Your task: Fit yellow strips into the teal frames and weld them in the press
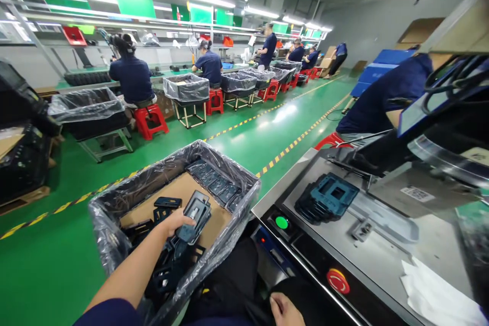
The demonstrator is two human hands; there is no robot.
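Note:
My left hand (178, 221) is closed around a small stack of dark plastic housing plates (197, 209) with cut-out openings. It holds them over a plastic-lined bin (100, 214), above brown cardboard. More loose dark plastic plates (168, 202) lie below and beside the hand, and others are lined up along the bin's far right side. Down by my lap, my right hand (286, 309) has its fingers curled in, with nothing visible in them. To its upper right, a fanned stack of similar dark plates (328, 196) rests on the machine's metal table (305, 242).
The machine front carries a lit green button (281, 222) and a red emergency stop (338, 281). A white cloth (439, 290) lies at the table's right. A co-worker (385, 94) bends behind the machine. Other people sit along the far bench, near lined bins and red stools (151, 121).

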